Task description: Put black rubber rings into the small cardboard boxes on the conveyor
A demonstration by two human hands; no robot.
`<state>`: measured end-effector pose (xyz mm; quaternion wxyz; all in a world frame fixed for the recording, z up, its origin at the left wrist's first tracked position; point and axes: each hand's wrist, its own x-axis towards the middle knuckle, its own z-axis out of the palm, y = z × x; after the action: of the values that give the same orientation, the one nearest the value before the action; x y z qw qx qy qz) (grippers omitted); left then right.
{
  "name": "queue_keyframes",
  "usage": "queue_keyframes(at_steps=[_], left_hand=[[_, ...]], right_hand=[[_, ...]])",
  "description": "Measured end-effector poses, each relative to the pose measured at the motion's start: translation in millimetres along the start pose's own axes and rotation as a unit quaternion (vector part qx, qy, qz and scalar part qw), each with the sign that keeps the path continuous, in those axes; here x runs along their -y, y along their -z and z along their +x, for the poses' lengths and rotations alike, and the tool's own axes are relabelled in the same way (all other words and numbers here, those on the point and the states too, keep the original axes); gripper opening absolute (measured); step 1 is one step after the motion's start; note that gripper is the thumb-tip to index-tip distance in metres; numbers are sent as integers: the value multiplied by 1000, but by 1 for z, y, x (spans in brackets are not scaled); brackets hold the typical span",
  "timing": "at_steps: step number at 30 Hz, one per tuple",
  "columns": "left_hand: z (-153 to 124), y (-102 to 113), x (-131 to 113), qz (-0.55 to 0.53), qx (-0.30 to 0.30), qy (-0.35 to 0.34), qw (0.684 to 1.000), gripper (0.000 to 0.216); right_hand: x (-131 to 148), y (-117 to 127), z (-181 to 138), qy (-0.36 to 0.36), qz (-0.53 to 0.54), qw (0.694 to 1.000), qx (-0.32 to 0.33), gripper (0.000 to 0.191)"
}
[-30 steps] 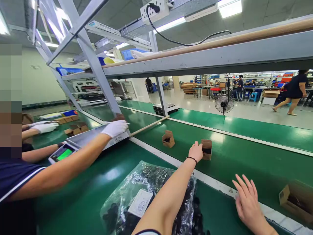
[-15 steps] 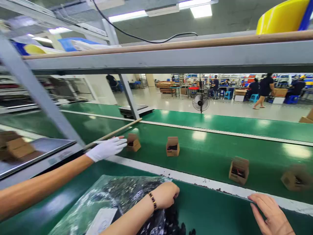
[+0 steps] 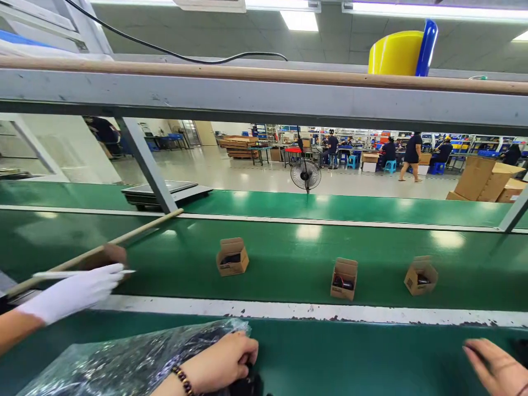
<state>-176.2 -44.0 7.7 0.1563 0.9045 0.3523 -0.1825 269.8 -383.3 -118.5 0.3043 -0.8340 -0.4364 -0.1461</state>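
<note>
Small black parts [image 3: 247, 385] are lying in a dark, partly hidden cluster at the lower edge of the head view, beside the mouth end of a crinkled clear plastic bag [image 3: 124, 357] on the smooth green work surface [image 3: 350, 352]. For the handling here, a light fingertip pinch would probably be serving best: tips going in from above, loose film staying out of the grip, and one piece coming free without dragging its neighbours. Since the pieces are looking small and bunched, a hasty grab could be scattering them or catching the plastic.

The left hand [image 3: 223, 360], wearing a dark beaded bracelet [image 3: 182, 379], is hanging right over the cluster with its fingers curling downward; the parts are showing just below and beside those fingertips. Whether the fingers are gripping a piece, I cannot tell, because the hand is hiding the contact. The right hand [image 3: 501, 366] is resting well apart, its fingers loosely bending with nothing visible in them, and a dark object [image 3: 522, 347] is sitting near it at the edge.

Beyond the chipped white strip [image 3: 289, 309], three small brown cardboard boxes [image 3: 233, 269] are standing with flaps raised and dark contents showing.
</note>
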Motion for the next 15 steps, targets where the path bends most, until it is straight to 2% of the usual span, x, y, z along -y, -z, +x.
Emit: queue_keyframes(at_steps=[2,6,8,11,13,15], left_hand=[[4,-3,1,4,-4,4,1000,30],[9,-12,6,-13,-21,7,1000,26],[5,-12,7,-28,-34,6,999,21],[-4,-9,6,-55,-34,15,998,16],[-10,-7,5,-76,-19,25,997,19],[-12,-5,4,-85,-9,32,996,21]], right_hand=[[56,-19,23,18,62,994,83,28],[176,-80,84,41,182,969,162,71],[220,-108,108,11,246,947,204,84],[260,-134,124,-4,330,908,256,60],[272,-136,120,5,348,900,264,47],[277,-128,107,18,371,888,270,46]])
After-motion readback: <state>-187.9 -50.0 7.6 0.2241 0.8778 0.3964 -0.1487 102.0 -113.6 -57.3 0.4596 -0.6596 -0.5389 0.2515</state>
